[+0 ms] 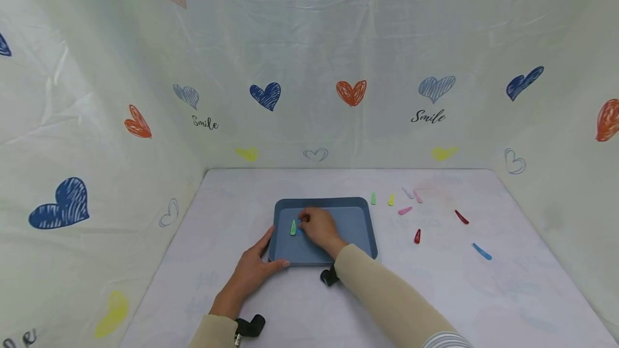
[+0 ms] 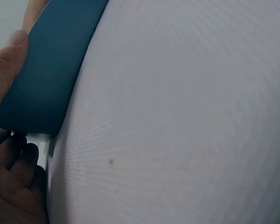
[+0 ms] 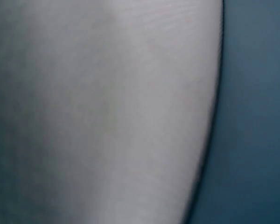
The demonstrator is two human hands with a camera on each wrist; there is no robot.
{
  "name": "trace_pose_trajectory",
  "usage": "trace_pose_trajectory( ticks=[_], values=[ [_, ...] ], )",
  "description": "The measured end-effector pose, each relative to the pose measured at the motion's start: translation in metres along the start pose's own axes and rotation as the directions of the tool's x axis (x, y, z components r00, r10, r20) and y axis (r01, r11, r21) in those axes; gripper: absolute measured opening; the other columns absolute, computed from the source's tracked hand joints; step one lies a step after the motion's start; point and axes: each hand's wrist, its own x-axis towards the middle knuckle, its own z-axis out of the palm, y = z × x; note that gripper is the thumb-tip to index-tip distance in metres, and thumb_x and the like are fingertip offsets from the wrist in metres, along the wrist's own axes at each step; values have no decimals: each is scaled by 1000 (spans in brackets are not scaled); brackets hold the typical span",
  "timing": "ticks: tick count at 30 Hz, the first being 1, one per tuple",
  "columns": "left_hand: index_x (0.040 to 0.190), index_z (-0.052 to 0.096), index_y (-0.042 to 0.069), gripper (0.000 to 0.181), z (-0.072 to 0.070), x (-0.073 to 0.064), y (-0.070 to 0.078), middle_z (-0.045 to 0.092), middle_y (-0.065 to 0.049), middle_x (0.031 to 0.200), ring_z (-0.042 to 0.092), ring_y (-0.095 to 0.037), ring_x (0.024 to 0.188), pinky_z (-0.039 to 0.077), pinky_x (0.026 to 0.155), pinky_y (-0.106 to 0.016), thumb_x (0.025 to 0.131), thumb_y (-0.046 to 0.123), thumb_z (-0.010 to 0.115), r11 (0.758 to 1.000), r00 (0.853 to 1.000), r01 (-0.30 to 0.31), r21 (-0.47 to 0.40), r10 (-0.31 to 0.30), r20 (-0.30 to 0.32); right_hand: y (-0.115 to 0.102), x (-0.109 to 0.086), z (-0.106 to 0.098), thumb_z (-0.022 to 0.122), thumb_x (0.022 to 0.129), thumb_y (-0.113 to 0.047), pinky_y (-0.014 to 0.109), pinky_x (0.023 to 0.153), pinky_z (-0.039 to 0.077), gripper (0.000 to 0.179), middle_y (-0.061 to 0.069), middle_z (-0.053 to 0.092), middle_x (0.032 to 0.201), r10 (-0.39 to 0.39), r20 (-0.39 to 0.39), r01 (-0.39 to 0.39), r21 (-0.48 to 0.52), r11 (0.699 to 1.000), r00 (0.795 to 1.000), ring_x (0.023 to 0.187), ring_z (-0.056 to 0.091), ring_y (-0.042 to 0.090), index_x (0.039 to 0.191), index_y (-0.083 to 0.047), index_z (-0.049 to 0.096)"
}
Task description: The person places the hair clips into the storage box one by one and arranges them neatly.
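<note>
A blue-grey tray lies on the table. My left hand rests against its near left corner, thumb along the front edge and fingers along the left side. In the left wrist view, the thumb touches the tray's outer wall, and the lower fingers lie loosely bent beside the corner. Over the tray's left half, my right hand pinches a small blue snap hair clip, partly hidden by the fingertips. Just left of it, a green hair clip lies in the tray. The right wrist view shows only tray and tabletop, blurred.
Right of the tray lie several loose hair clips, among them a green one, a yellow one, a pink one, dark red ones and a blue one. A heart-printed curtain surrounds the table.
</note>
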Motion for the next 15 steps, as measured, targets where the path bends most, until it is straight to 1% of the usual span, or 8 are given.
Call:
trace_pose_trajectory(
  ticks=[6,12,15],
  values=[
    [168,31,28,105,-1,1,0,33,-14,171,30,-40,158,34,124,-63,83,51,89,1000,1000,0,-3,0,4,-1,1,1,79,95,-18,35,81,56,17,1,74,96,1,22,0,-40,999,1000,87,66,15,111,-11,81],
    [168,31,28,105,-1,0,0,33,-15,171,30,-40,158,34,124,-63,83,50,89,1000,1000,-2,0,2,7,-2,1,1,79,95,-17,42,94,58,17,3,77,97,-19,20,19,-38,999,1000,95,70,20,110,-9,81],
    [168,31,28,104,-1,0,0,33,-15,171,30,-41,158,34,123,-64,84,49,88,1000,1000,-3,0,3,8,-1,0,1,79,95,-17,43,95,59,17,4,78,98,-29,20,30,-40,999,999,97,71,22,110,-9,81]
  ],
)
